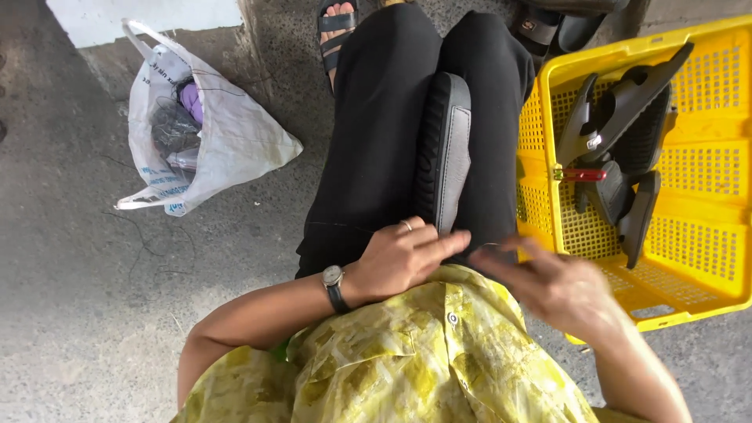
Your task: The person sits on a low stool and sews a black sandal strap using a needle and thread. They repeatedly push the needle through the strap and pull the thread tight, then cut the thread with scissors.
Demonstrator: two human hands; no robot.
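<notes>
While seated on a concrete floor (70, 313), a person in black trousers and a yellow patterned shirt steadies a black sole (443, 149) that lies lengthwise along the lap, between the thighs. The left hand (401, 257), with a ring and a wristwatch, rests at the sole's near end, at six o'clock from it, its fingers laid flat and together against the sole's lower edge rather than clamped around it. The right hand (560, 286) hovers at four o'clock from the sole, just clear of it, fingers spread apart and holding nothing; it is blurred, so whether a fingertip grazes the trousers cannot be told. At three o'clock from the lap stands a yellow crate (705, 258), its near wall just beside the right hand; inside lie several black sandals (627, 133) and a small red-handled tool (581, 175), possibly a cutter. At ten o'clock, well apart from both hands, a white bag (235, 141) sits open on the floor with dark and purple bundles inside. Sandalled feet show at twelve o'clock, near a pale wall base (141, 16).
</notes>
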